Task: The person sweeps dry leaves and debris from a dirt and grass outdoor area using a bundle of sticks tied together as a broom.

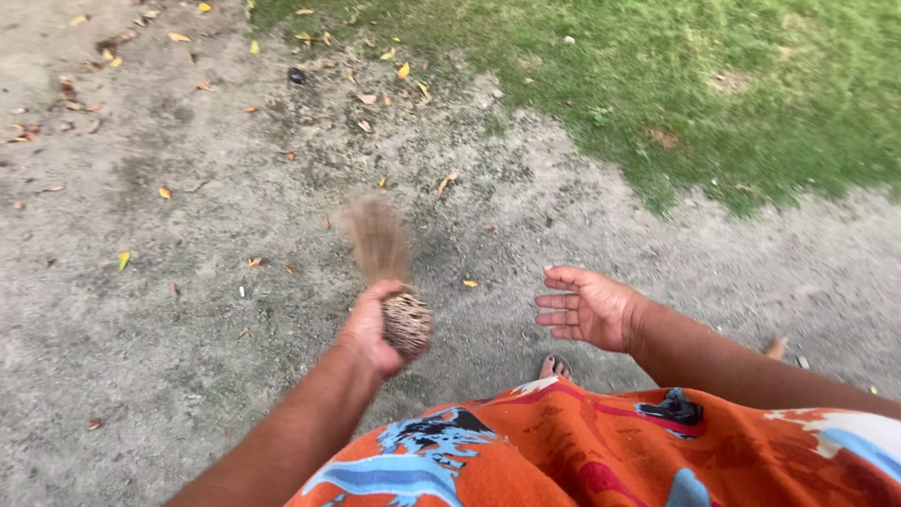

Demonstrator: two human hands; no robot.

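My left hand grips the bundled end of a brown stick broom. Its bristles point away from me over the sandy ground and look blurred. My right hand hangs free to the right, palm turned up and fingers spread, holding nothing. Below both arms my orange garment with blue print fills the bottom of the view. A toe of my foot peeks out beneath it.
Bare sandy ground is dotted with several yellow and brown fallen leaves. A patch of green grass covers the upper right. A small dark object lies near the grass edge.
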